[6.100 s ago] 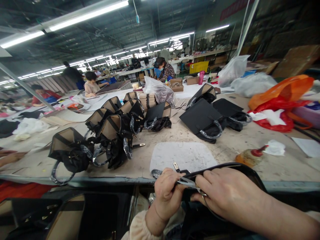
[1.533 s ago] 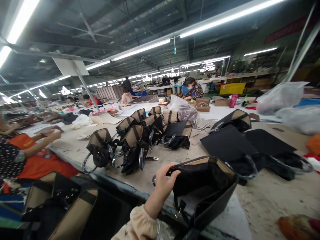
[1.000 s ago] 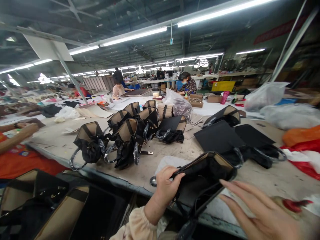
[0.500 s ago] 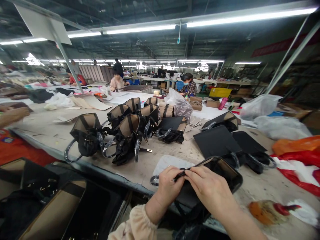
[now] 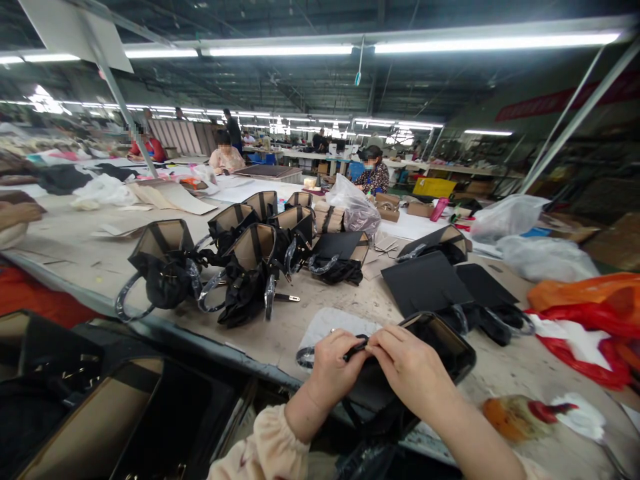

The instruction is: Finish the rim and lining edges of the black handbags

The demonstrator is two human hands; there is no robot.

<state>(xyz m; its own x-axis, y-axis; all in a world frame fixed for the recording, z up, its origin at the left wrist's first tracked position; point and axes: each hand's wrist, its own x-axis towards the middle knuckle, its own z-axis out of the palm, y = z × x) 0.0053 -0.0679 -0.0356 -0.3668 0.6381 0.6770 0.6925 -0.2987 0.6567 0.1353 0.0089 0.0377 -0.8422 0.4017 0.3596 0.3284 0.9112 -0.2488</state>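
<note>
A black handbag (image 5: 443, 337) lies at the table's front edge, its beige-lined opening facing right. Both of my hands meet at its near upper part. My left hand (image 5: 333, 360) pinches a dark strap-like piece (image 5: 356, 347) of the bag between thumb and fingers. Touching the same spot, my right hand (image 5: 405, 357) has its fingertips pressed together on the bag's edge, with the palm covering part of the bag. A handle wrapped in clear film (image 5: 304, 358) sticks out left of my left hand. A pale sheet (image 5: 333, 321) lies behind my hands.
Several black handbags (image 5: 253, 250) stand on the table to the left, and more bags (image 5: 425, 283) lie to the right. An orange glue bottle (image 5: 515, 417) rests near my right forearm. More bags (image 5: 100, 413) sit below at lower left. Co-workers (image 5: 370, 170) sit across the table.
The view has shifted a little, so the scene sits slightly to the left. My fingers stay on the same part of the bag, with only small movement.
</note>
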